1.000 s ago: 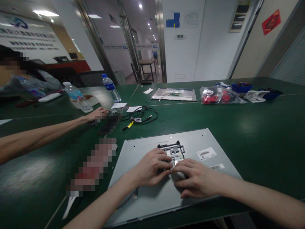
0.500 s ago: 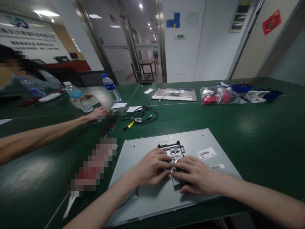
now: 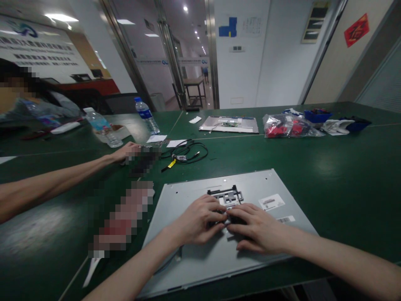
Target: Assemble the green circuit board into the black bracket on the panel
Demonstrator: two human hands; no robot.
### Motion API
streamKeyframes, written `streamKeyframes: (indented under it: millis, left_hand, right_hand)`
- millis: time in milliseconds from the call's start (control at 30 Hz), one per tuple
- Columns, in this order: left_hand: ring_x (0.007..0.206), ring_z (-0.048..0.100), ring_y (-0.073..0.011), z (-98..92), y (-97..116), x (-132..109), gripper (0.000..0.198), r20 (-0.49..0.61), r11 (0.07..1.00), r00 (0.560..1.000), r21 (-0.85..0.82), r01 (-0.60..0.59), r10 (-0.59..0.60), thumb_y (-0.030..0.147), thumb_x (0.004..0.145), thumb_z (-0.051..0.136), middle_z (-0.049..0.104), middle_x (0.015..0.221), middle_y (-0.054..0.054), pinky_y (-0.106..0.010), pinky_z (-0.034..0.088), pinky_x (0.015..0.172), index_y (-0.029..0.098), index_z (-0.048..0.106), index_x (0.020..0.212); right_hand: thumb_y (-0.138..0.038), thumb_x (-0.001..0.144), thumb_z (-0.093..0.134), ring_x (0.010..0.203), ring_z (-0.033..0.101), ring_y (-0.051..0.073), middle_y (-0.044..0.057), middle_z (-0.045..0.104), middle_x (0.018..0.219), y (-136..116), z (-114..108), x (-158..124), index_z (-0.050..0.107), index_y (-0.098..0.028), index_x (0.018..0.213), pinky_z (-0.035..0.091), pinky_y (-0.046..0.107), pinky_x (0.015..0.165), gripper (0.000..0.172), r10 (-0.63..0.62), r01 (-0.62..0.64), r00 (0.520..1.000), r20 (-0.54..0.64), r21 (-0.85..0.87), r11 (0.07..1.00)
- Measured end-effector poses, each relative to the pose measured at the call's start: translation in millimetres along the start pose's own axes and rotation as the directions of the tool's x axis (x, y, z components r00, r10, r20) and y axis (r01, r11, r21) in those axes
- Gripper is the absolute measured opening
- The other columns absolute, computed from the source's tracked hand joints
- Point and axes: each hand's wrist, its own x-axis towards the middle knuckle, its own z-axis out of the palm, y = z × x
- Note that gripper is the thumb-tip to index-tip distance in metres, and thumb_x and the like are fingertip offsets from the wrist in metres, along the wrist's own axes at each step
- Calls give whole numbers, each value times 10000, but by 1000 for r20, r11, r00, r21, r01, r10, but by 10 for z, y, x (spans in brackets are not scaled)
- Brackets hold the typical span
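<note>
A flat grey metal panel (image 3: 200, 267) with white labels (image 3: 272, 202) lies before me on the green table. Near its middle, a metal bracket (image 3: 230, 195) with cut-outs and a black upper edge shows beyond my fingers. My left hand (image 3: 200, 219) rests over the lower part of the bracket, fingers curled and tips drawn together. Against those tips, from the other side, come the bent fingers of my right hand (image 3: 258, 230). Whatever they grip between them is covered by the fingers. A bit of grey metal shows below the fingertips. A thin cable (image 3: 169, 264) runs by my left forearm.
Another person's hand (image 3: 125, 152) reaches in from the left, by a blurred-out dark object (image 3: 144, 162). A coiled black cable (image 3: 196, 156) lies beyond the panel. Farther back are water bottles (image 3: 146, 115), a second panel (image 3: 206, 124), plastic bags (image 3: 288, 125) and blue trays (image 3: 318, 116).
My right hand's fingers have shifted slightly, and less of the grey piece under them shows. My left hand stays put. The other person's hand has moved a little left.
</note>
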Motion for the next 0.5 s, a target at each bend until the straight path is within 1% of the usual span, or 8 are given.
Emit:
streamKeyframes:
  millis: [133, 267, 400, 500]
  left_hand:
    - [923, 588, -228, 5, -12, -6, 157, 17, 1000, 1000, -1, -1, 1, 254, 898, 546, 699, 1038, -60, -408, 456, 840, 214, 679, 970]
    - [945, 589, -235, 23, -25, -14, 170, 19, 1000, 1000, 19, 10, -10, 255, 896, 549, 701, 1038, -64, -422, 454, 853, 217, 689, 985]
    - [937, 591, -233, 26, -32, -16, 197, 3, 1000, 1000, 17, -12, 12, 249, 886, 556, 701, 1044, -67, -416, 463, 833, 225, 690, 1029]
    - [942, 594, -233, 31, -38, -19, 189, -1, 1000, 1000, 6, -9, 9, 251, 886, 561, 700, 1054, -63, -417, 467, 836, 233, 695, 1018]
  right_hand:
    - [-492, 950, 534, 1308, 390, 277, 124, 462, 1415, -6, -23, -5, 582, -222, 1282, 345, 460, 1094, 431, 1, -1, 1000, -1, 19, 1000]
    - [-478, 949, 543, 1294, 405, 270, 120, 459, 1422, -17, -35, -5, 604, -232, 1253, 365, 456, 1079, 396, -42, 42, 999, 3, 26, 999]
    - [-448, 939, 573, 1277, 420, 264, 105, 438, 1454, -29, -47, -3, 633, -240, 1205, 382, 457, 1060, 343, -78, 78, 997, 10, 21, 997]
    - [-448, 942, 568, 1277, 424, 255, 96, 426, 1466, -29, -46, -6, 650, -242, 1161, 386, 446, 1055, 312, -124, 124, 992, 5, 18, 992]
